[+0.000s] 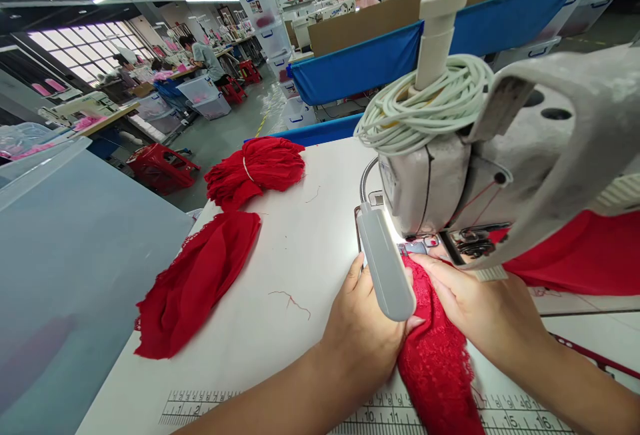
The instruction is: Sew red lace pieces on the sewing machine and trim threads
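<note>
Red lace fabric (pixel 435 355) runs from the needle area of a sewing machine (pixel 425 188) down over the table's front edge. My left hand (pixel 367 315) grips the lace from its left side, thumb on top; a grey lamp (pixel 387 265) on a bent neck covers part of those fingers. On the lace's right edge, close to the presser foot (pixel 413 247), my right hand (pixel 475 295) pinches the fabric with its fingers partly under the machine head. More red cloth (pixel 575 255) lies behind and right of the machine.
Left on the white table (pixel 315 235) are a folded red piece (pixel 200 281) and a tied red bundle (pixel 255 168). A ruler strip (pixel 375 415) lines the front edge. A translucent bin (pixel 90 288) stands at left. Coiled cable (pixel 425 108) sits on the machine. People work farther back.
</note>
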The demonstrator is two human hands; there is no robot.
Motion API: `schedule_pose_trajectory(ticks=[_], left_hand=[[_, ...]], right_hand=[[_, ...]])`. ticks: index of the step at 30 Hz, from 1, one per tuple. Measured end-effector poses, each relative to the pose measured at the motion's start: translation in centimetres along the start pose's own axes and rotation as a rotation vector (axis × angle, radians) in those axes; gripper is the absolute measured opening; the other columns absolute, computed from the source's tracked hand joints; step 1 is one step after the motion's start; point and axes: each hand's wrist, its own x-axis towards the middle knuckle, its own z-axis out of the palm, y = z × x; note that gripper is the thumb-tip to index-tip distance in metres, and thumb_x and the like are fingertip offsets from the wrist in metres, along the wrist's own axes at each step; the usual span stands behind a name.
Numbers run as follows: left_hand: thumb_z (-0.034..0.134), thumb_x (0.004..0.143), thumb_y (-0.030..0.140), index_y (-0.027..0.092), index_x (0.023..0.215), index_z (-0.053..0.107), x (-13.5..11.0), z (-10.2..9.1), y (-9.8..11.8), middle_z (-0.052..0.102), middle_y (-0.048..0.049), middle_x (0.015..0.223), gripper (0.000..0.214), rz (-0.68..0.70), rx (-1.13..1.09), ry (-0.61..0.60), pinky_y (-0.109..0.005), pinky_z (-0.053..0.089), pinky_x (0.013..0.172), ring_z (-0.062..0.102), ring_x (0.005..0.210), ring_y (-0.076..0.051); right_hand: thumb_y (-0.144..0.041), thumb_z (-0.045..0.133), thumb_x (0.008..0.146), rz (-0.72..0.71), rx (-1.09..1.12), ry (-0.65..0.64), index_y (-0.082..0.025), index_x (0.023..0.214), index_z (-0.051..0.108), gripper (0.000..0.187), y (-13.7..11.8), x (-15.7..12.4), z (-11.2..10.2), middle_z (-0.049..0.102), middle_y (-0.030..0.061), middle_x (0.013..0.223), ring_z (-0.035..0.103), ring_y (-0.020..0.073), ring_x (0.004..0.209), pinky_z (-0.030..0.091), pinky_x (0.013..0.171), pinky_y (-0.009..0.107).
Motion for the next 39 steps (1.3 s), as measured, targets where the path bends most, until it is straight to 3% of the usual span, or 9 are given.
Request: schedule_pose_trajectory(ticks=[6, 13, 20, 26, 30, 36, 39], left_hand=[[0.039, 0.099, 0.033, 0.012, 0.108, 0.064, -0.26, 0.25, 0.09, 0.067, -0.0135, 0.112, 0.034, -0.002, 0.024, -0.001, -0.049, 0.049, 0.100, 0.058, 0.114, -0.028], [0.042, 0.098, 0.034, 0.014, 0.105, 0.065, -0.19, 0.22, 0.16, 0.066, -0.0135, 0.116, 0.032, -0.007, 0.054, -0.043, -0.049, 0.048, 0.102, 0.058, 0.116, -0.028], [0.043, 0.098, 0.036, 0.012, 0.112, 0.062, -0.08, 0.08, 0.26, 0.065, -0.0147, 0.120, 0.034, -0.010, 0.084, -0.059, -0.048, 0.049, 0.101, 0.058, 0.116, -0.028], [0.054, 0.093, 0.033, 0.013, 0.110, 0.062, 0.05, -0.17, 0.38, 0.064, -0.0138, 0.122, 0.028, -0.051, 0.037, -0.118, -0.047, 0.051, 0.099, 0.058, 0.117, -0.030], [0.060, 0.090, 0.034, 0.014, 0.113, 0.062, 0.08, -0.21, 0.40, 0.062, -0.0154, 0.124, 0.031, -0.072, 0.029, -0.135, -0.051, 0.050, 0.101, 0.056, 0.119, -0.032], [0.053, 0.094, 0.035, 0.011, 0.124, 0.057, -0.25, 0.07, 0.27, 0.058, -0.0191, 0.133, 0.039, -0.048, 0.061, -0.105, -0.054, 0.048, 0.103, 0.057, 0.120, -0.033], [0.055, 0.093, 0.037, 0.011, 0.128, 0.055, -0.41, 0.21, 0.18, 0.056, -0.0207, 0.136, 0.043, -0.043, 0.063, -0.123, -0.056, 0.048, 0.101, 0.056, 0.122, -0.034]], right_hand=[[-0.018, 0.040, 0.088, -0.031, -0.007, 0.007, -0.024, 0.093, 0.075, 0.036, -0.09, 0.08, -0.06, 0.075, 0.0027, 0.083, 0.065, 0.0202, 0.062, 0.036, 0.042, 0.028], [-0.014, 0.043, 0.086, -0.090, -0.004, 0.054, -0.023, 0.090, 0.075, 0.034, -0.06, 0.16, -0.11, 0.072, 0.0023, 0.070, 0.061, 0.0190, 0.059, 0.034, 0.043, 0.027], [-0.012, 0.044, 0.084, -0.102, -0.015, 0.101, -0.023, 0.079, 0.074, 0.033, -0.24, 0.33, -0.44, 0.070, 0.0024, 0.069, 0.060, 0.0175, 0.061, 0.034, 0.043, 0.026], [-0.015, 0.045, 0.086, -0.073, 0.019, 0.011, -0.024, 0.078, 0.072, 0.030, -0.27, 0.48, -0.83, 0.069, 0.0017, 0.070, 0.060, 0.0159, 0.063, 0.036, 0.045, 0.024], [-0.016, 0.047, 0.085, -0.039, 0.049, -0.001, -0.025, 0.071, 0.069, 0.027, -0.35, 0.41, -0.91, 0.067, 0.0015, 0.072, 0.059, 0.0148, 0.060, 0.032, 0.043, 0.023], [-0.015, 0.051, 0.086, -0.092, 0.023, 0.056, -0.022, 0.059, 0.064, 0.030, -0.04, 0.08, -0.39, 0.065, 0.0033, 0.071, 0.056, 0.0148, 0.063, 0.030, 0.045, 0.024], [-0.016, 0.048, 0.088, -0.102, 0.011, 0.081, -0.021, 0.065, 0.068, 0.031, 0.22, -0.06, -0.08, 0.065, 0.0052, 0.076, 0.055, 0.0144, 0.062, 0.028, 0.045, 0.025]])
